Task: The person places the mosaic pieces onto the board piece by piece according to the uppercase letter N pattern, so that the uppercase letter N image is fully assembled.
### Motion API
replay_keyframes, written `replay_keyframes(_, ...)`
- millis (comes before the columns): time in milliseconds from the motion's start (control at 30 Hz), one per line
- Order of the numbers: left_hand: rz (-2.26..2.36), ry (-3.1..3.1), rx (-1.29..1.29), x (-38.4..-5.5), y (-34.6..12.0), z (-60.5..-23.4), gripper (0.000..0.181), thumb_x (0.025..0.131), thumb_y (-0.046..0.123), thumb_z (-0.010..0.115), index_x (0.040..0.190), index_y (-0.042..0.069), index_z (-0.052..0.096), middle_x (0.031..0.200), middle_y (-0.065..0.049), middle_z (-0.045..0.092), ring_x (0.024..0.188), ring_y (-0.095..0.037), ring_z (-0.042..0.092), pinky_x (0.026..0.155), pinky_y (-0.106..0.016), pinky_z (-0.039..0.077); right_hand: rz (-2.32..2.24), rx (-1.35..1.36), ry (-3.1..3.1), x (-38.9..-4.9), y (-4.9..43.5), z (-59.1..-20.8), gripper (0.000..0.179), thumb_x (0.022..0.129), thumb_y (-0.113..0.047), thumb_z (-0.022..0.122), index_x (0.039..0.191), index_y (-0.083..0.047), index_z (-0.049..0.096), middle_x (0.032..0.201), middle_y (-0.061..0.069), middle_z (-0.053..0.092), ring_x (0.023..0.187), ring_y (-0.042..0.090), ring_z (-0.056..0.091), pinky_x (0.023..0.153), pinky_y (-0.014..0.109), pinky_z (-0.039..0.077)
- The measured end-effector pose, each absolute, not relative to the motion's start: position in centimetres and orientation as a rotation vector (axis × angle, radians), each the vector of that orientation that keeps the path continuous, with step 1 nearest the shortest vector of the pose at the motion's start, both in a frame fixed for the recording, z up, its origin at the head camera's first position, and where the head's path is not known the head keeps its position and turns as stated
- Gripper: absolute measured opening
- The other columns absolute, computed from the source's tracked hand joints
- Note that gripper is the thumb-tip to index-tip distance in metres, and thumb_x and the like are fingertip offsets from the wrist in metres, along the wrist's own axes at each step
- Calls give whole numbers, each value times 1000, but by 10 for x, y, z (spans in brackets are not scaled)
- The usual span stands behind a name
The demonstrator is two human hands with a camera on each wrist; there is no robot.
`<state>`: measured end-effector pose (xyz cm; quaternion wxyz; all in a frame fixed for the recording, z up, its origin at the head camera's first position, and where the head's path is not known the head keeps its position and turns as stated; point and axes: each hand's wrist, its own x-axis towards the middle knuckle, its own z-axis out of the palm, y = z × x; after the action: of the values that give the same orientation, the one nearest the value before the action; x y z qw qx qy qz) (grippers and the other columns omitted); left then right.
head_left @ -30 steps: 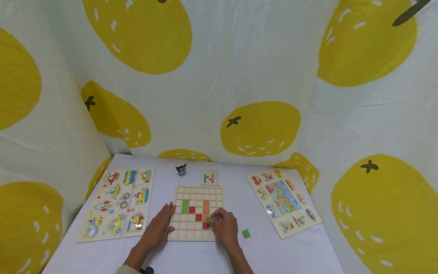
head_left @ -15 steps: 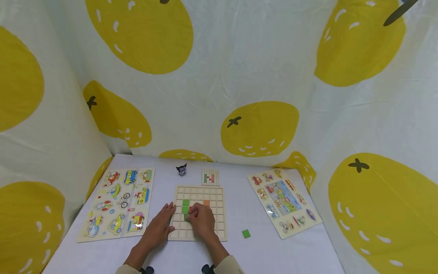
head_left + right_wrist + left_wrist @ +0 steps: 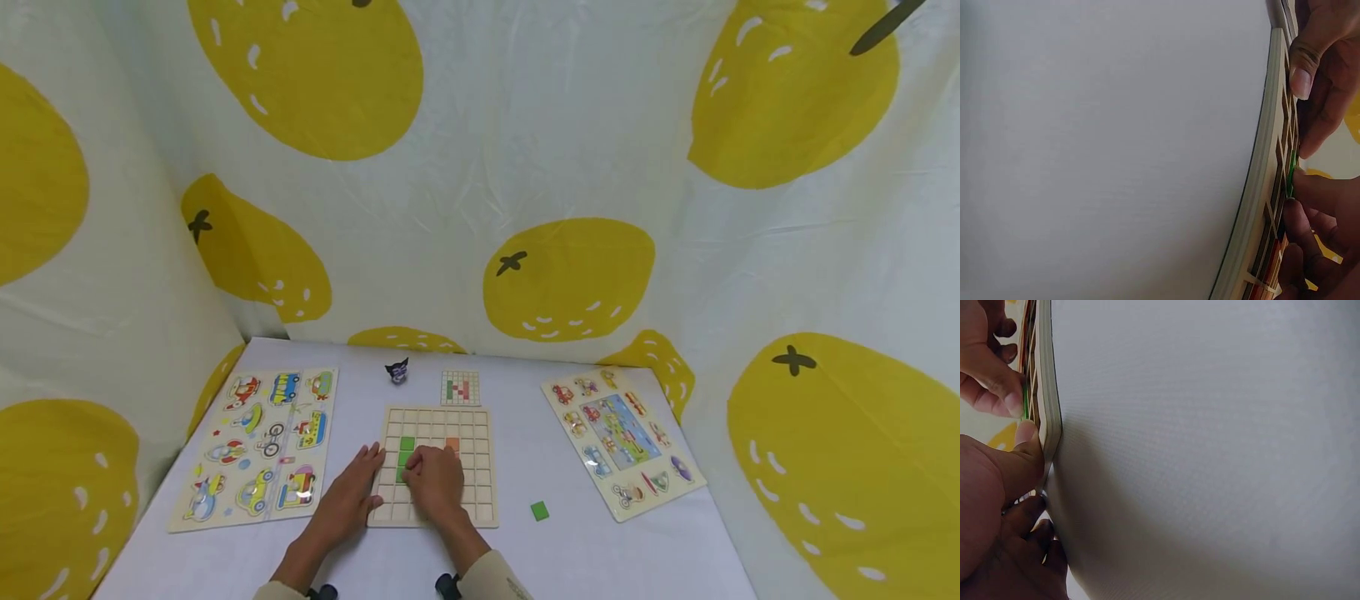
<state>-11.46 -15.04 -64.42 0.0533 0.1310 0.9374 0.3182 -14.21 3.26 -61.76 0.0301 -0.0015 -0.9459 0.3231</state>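
A square wooden grid board [image 3: 482,492] lies in front of me in the head view. Its left edge is steadied by my left hand [image 3: 345,498], whose fingers lie fairly straight along the rim. My right hand [image 3: 437,485] is over the middle of the board, thumb and fingertips pinching a small green square tile [image 3: 402,474] down at a cell. Directly above that tile in the same column are two more green tiles [image 3: 407,443]. An orange tile [image 3: 453,444] shows past the right hand, which hides the red tiles. The left wrist view shows the pinched tile edge-on [image 3: 1025,400].
A loose green tile [image 3: 539,511] lies right of the board. Behind the board are a small pattern card [image 3: 460,389] and a dark figurine [image 3: 397,372]. A vehicle puzzle board [image 3: 255,450] lies left, another picture puzzle [image 3: 622,446] right. Fruit-print cloth walls [image 3: 465,283] enclose the table.
My right hand has moved left across the board from the red and orange tiles, carrying the green tile down to the cell under the other green ones. The left hand has stayed put.
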Motion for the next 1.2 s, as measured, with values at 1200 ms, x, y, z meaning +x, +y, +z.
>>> replay_keyframes(1200,979,2807,341,-113,-149,-642,81,100,19,74,169,14,31,179,-5,23,167,-34,16,133,-59,21,994,-729,-2760,-72,204,-607,35,73,-13,95,104,-16,80,98,3,75,95,24,61,78,36,44)
